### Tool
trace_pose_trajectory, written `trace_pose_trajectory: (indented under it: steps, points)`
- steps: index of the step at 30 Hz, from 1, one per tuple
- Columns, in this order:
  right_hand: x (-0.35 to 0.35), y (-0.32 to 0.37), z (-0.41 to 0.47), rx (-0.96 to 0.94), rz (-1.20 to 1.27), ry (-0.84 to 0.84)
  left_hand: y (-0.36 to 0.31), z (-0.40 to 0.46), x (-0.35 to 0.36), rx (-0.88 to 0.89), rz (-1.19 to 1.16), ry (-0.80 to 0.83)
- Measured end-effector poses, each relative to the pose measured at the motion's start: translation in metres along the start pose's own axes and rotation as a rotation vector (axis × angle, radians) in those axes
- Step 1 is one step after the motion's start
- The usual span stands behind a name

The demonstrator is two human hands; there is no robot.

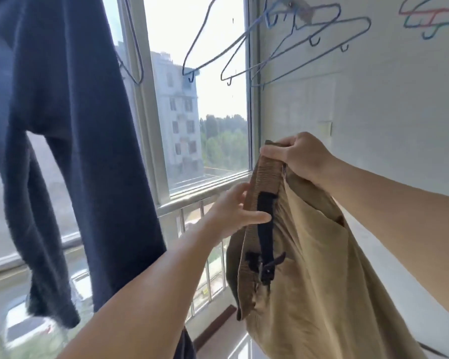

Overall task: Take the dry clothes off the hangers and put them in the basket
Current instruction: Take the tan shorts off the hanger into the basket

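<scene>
Daylight fills a balcony with a large aluminium-framed window (151, 104) at centre and a plain white wall (373, 99) at right; several bare blue wire hangers (290, 45) dangle near the top edge, and a dark navy long-sleeved garment (70, 141) still hangs at the left. No basket is in view.

The task's thing at this moment is a pair of tan cotton trousers with a ribbed elastic waistband (303, 268), already free of any hanger and held in mid-air near the wall, in the lower right of the view. A black webbing strap with a buckle (266, 237) runs down from the waistband.

The right hand (301, 156) is closed over the top of the waistband, fingers curled round the fabric, forearm reaching in from the right edge and slightly raised. The left hand (233, 211) pinches the waistband's edge lower down beside the strap, thumb across the front, fingers behind, arm stretched up from the bottom edge.

The step looks like gathering the trousers before dropping them in the basket. To do it well, the person would keep both grips on the waistband, bring the hands together so the legs fold, mind that the buckle does not snag, and lower the bundle rather than toss it.
</scene>
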State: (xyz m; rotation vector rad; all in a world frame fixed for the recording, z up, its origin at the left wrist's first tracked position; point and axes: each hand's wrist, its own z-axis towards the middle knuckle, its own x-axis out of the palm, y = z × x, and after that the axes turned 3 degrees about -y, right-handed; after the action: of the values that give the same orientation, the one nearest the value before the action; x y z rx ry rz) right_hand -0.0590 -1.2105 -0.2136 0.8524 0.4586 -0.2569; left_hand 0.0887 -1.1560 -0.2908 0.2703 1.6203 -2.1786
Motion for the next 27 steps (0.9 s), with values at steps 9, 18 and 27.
trace_pose_trajectory:
  steps: [9,18,27]
  points:
    - [-0.013,-0.053,-0.067,0.246,0.244,-0.157,0.079,-0.084,0.076,-0.105,0.325,0.037]
    - [-0.022,-0.084,-0.12,0.499,0.548,-0.261,0.113,-0.131,0.108,-0.287,0.402,-0.312]
    - [-0.023,-0.068,-0.149,0.57,0.821,-0.032,0.091,-0.159,0.15,-0.33,0.284,-0.372]
